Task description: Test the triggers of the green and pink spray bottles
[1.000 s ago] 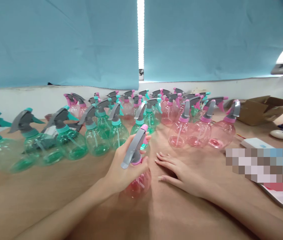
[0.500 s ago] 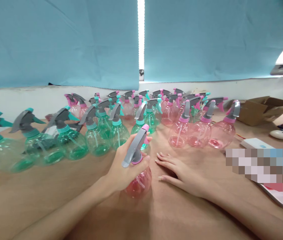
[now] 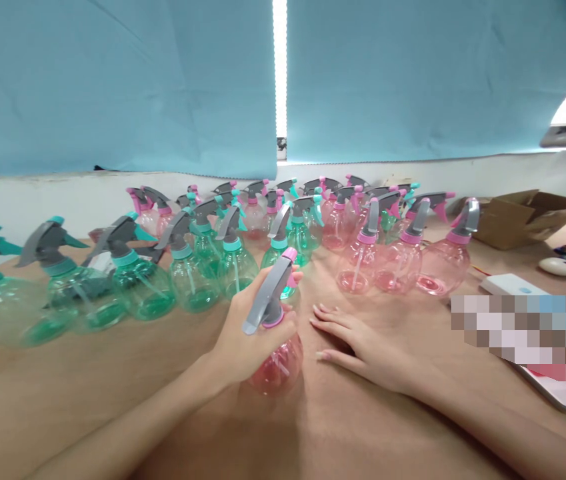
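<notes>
My left hand (image 3: 247, 333) is wrapped round the neck of a pink spray bottle (image 3: 277, 370), which stands upright on the wooden table (image 3: 187, 413). Its grey trigger head with a pink nozzle tip points away from me; the trigger is partly hidden by my fingers. To the right, my right hand (image 3: 363, 343) lies on the table with fingers apart, holding nothing. Beyond my left hand stand several green spray bottles (image 3: 195, 287) in a slanting row. Several pink spray bottles (image 3: 400, 263) stand past my right hand.
More green and pink spray bottles crowd the back near the wall. At the right are an open cardboard box (image 3: 517, 217), a white computer mouse (image 3: 559, 267), a small white box (image 3: 510, 287) and a blurred-out flat item. Blue curtains (image 3: 123, 87) hang behind.
Almost nothing differs. The view has shifted very slightly; my left hand keeps its grip on the pink spray bottle and my right hand stays flat on the table.
</notes>
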`<state>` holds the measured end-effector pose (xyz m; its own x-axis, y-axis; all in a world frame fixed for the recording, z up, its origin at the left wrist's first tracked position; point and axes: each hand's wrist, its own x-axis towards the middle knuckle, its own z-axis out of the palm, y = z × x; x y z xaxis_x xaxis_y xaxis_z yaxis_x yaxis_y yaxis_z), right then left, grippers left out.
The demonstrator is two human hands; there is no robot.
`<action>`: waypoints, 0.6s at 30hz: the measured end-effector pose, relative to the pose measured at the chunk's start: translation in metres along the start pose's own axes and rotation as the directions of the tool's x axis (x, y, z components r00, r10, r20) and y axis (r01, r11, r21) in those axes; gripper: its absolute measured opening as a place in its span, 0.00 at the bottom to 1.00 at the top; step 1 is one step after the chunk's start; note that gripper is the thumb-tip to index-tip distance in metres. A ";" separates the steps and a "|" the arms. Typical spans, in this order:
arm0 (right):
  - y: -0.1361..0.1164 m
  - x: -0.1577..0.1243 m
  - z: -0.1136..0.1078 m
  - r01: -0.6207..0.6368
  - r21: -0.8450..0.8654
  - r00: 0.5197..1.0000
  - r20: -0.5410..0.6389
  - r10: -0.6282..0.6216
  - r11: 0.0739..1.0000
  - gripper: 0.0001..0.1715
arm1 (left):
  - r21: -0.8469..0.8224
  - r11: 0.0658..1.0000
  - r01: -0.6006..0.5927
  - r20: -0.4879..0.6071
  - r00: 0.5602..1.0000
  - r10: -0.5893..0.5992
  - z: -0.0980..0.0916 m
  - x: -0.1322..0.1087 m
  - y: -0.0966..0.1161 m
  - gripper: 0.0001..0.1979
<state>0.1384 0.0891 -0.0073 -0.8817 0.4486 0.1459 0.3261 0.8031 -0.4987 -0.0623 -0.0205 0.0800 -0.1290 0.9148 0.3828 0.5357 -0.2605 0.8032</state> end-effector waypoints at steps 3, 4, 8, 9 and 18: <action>0.000 0.000 0.000 -0.003 0.010 1.000 -0.004 0.003 1.000 0.38 | 0.011 1.000 -0.001 -0.003 1.000 0.001 0.000 0.001 0.002 0.27; 0.000 0.000 0.001 -0.003 0.014 1.000 -0.010 0.004 1.000 0.37 | 0.016 1.000 -0.010 -0.002 1.000 0.010 0.000 0.001 0.003 0.27; 0.000 -0.001 0.001 0.007 0.027 1.000 -0.028 -0.007 1.000 0.36 | 0.037 0.998 -0.043 0.008 0.999 0.043 0.000 0.003 0.006 0.22; 0.001 -0.001 0.001 0.011 0.027 1.000 -0.027 -0.010 1.000 0.36 | 0.047 0.998 -0.052 0.005 0.999 0.052 0.000 0.004 0.006 0.21; 0.001 -0.001 0.001 0.020 0.040 0.999 -0.035 -0.018 0.999 0.36 | 0.010 0.998 -0.067 0.025 0.997 0.067 -0.002 0.006 0.011 0.11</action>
<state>0.1396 0.0891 -0.0092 -0.8750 0.4473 0.1852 0.2947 0.7956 -0.5293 -0.0587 -0.0181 0.0922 -0.0719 0.9027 0.4242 0.5514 -0.3184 0.7711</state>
